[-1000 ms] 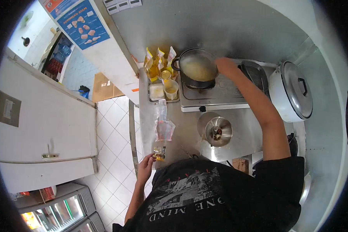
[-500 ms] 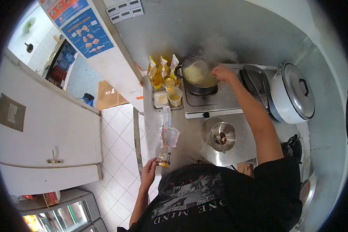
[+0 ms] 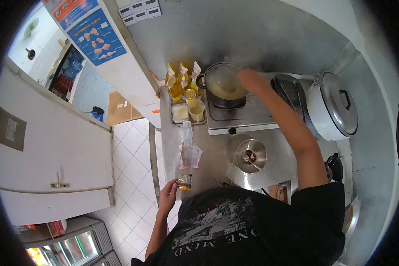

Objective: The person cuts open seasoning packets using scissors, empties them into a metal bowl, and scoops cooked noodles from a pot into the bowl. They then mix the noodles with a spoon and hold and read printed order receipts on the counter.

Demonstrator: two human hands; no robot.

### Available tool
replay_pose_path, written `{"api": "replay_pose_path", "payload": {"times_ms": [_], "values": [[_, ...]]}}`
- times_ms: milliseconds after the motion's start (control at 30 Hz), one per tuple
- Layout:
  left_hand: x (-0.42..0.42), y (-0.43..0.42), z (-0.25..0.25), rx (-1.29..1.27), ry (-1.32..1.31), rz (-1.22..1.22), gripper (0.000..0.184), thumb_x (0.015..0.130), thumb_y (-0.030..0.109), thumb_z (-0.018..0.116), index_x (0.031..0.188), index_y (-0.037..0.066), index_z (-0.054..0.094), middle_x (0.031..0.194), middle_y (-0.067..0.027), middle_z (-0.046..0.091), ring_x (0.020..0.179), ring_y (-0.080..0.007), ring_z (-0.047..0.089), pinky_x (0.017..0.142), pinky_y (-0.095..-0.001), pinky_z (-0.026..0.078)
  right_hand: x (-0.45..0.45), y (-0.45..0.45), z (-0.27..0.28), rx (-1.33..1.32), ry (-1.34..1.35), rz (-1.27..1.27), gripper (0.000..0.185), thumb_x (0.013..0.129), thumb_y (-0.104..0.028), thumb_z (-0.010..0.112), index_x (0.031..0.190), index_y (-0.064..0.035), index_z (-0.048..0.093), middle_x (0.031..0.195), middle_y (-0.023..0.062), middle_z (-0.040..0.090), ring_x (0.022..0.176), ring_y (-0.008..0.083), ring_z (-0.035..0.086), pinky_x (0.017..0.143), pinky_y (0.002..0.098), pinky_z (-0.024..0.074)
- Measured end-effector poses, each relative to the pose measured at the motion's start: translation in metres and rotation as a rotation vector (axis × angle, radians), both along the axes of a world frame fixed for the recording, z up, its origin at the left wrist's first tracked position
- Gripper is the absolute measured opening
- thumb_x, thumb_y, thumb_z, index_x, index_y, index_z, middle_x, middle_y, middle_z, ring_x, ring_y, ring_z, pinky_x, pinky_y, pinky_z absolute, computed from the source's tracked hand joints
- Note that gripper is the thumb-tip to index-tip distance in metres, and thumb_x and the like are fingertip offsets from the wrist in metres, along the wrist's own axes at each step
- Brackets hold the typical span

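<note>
At the lower middle, the left hand [image 3: 167, 195] pinches a packet [image 3: 185, 182]. At the upper middle, the right hand [image 3: 252, 81] is by the pot [image 3: 226, 101], its grip too blurry to tell.

Smooth grey stainless-steel counter [image 3: 215, 142] carried a silver-topped, white-fronted rectangular gas stove [image 3: 255, 115] along the back. Just left of it sat a rectangular metal tray [image 3: 200, 122]. Nearer the front lay crumpled translucent pinkish plastic wrapping [image 3: 190, 156]; rightward, a round shiny metal bowl [image 3: 260, 153].
</note>
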State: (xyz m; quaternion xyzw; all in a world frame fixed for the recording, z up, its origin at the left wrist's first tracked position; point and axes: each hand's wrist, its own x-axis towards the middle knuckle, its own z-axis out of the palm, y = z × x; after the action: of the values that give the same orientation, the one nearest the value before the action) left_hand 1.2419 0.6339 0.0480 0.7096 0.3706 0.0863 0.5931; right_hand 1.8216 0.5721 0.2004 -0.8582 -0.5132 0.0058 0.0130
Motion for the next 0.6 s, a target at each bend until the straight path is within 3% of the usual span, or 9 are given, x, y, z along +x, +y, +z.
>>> {"api": "replay_pose_path", "payload": {"times_ms": [67,167,267,400,467,567,600], "values": [[-0.002,0.000,-0.011,-0.016,-0.031,0.007,0.035,0.110,0.022,0.054,0.136,-0.001,0.062,0.116,-0.0129,0.075,0.111,-0.0184,0.068,0.099,-0.0335,0.051,0.012,0.006,-0.043,-0.072,0.032,0.038,0.023,0.093,-0.009,0.055,0.100,0.0031,0.073,0.103,0.0264,0.072,0.101,0.0429,0.071,0.088,0.0519,0.0568],[-0.005,-0.003,-0.010,0.006,-0.021,-0.009,0.036,0.110,0.023,0.054,0.135,-0.001,0.062,0.116,-0.0132,0.075,0.110,-0.0192,0.069,0.099,-0.0336,0.051,0.018,0.005,-0.065,0.052,-0.051,0.007,0.015,0.090,-0.007,0.060,0.091,0.0004,0.073,0.092,0.0249,0.072,0.092,0.0419,0.072,0.079,0.0513,0.0577],[-0.008,-0.003,-0.004,0.030,0.011,-0.012,0.036,0.110,0.023,0.054,0.135,-0.002,0.062,0.116,-0.0135,0.074,0.109,-0.0197,0.069,0.097,-0.0335,0.052,0.016,-0.002,-0.019,-0.005,-0.096,-0.080,0.017,0.091,-0.008,0.059,0.096,0.0012,0.073,0.096,0.0257,0.072,0.092,0.0423,0.072,0.080,0.0509,0.0580],[-0.020,-0.007,-0.023,-0.040,-0.012,0.035,0.037,0.109,0.024,0.055,0.134,-0.003,0.062,0.114,-0.0138,0.074,0.107,-0.0196,0.069,0.096,-0.0334,0.052,0.026,-0.009,-0.011,-0.094,-0.064,-0.127,0.021,0.092,-0.010,0.059,0.100,0.0027,0.073,0.101,0.0262,0.072,0.093,0.0418,0.072,0.081,0.0514,0.0580],[-0.020,-0.005,-0.027,-0.028,-0.018,0.026,0.038,0.109,0.024,0.056,0.134,-0.004,0.062,0.114,-0.0139,0.074,0.106,-0.0195,0.069,0.096,-0.0333,0.052,0.038,-0.006,-0.040,-0.149,-0.014,-0.181,0.022,0.092,-0.009,0.059,0.100,0.0042,0.075,0.103,0.0258,0.073,0.097,0.0402,0.073,0.081,0.0507,0.0588],[-0.014,-0.008,-0.014,-0.036,-0.037,0.025,0.037,0.109,0.023,0.056,0.134,-0.002,0.063,0.113,-0.0131,0.074,0.104,-0.0184,0.069,0.095,-0.0330,0.052,0.070,0.004,-0.092,-0.025,0.151,-0.280,0.019,0.089,-0.007,0.061,0.096,0.0025,0.076,0.093,0.0250,0.074,0.090,0.0396,0.074,0.076,0.0507,0.0588],[-0.013,-0.009,-0.011,-0.028,-0.015,0.021,0.036,0.109,0.023,0.056,0.134,-0.002,0.063,0.113,-0.0129,0.074,0.104,-0.0182,0.069,0.095,-0.0330,0.052,0.074,0.011,-0.108,-0.197,-0.020,-0.029,0.019,0.090,-0.008,0.062,0.097,0.0023,0.076,0.090,0.0227,0.074,0.085,0.0371,0.072,0.072,0.0487,0.0573]]}}
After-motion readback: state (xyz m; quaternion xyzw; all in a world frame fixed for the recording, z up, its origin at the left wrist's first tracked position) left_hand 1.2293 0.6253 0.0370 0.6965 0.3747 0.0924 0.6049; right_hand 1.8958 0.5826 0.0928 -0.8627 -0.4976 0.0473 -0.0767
